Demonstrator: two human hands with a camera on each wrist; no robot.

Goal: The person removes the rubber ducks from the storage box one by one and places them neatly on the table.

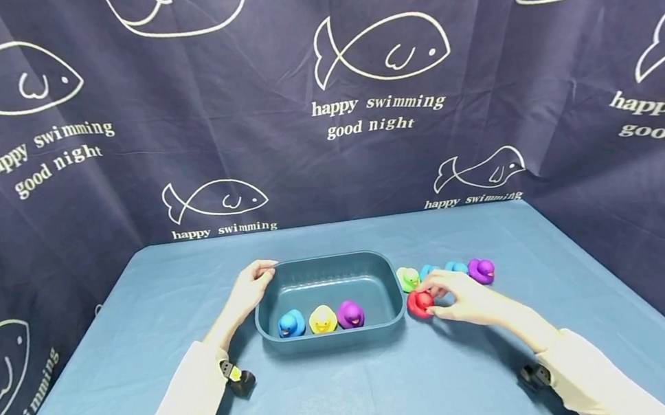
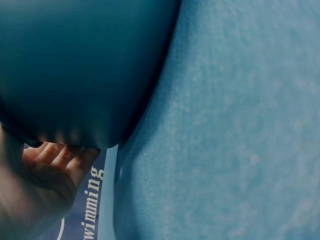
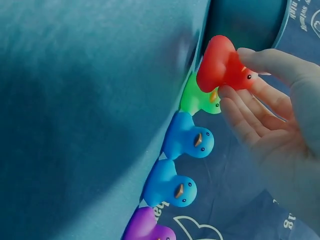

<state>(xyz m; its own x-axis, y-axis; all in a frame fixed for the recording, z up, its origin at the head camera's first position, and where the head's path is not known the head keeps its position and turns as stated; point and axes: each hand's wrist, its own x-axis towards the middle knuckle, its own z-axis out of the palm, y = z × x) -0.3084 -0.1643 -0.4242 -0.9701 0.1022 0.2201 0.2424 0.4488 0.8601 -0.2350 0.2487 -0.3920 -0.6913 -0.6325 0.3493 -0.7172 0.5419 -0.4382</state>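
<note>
A teal rectangular bin (image 1: 336, 340) stands on the table with a blue rubber duck (image 1: 290, 324), a yellow rubber duck (image 1: 323, 320) and a purple rubber duck (image 1: 350, 314) along its front inside. My left hand (image 1: 249, 289) grips the rim at its back left corner; in the left wrist view the fingers (image 2: 64, 156) show at the bin's wall. Right of the bin, my right hand (image 1: 466, 296) pinches a red rubber duck (image 3: 216, 65) between thumb and fingers by its head. That duck is close beside the bin's right wall, in front of a green rubber duck (image 3: 196, 97).
Behind my right hand, a row runs rightward from the green duck: two blue rubber ducks (image 3: 186, 136) and a purple rubber duck (image 1: 481, 271). A blue cloth covers the table (image 1: 331, 401). Dark curtains (image 1: 330, 187) with fish drawings hang at the back and sides.
</note>
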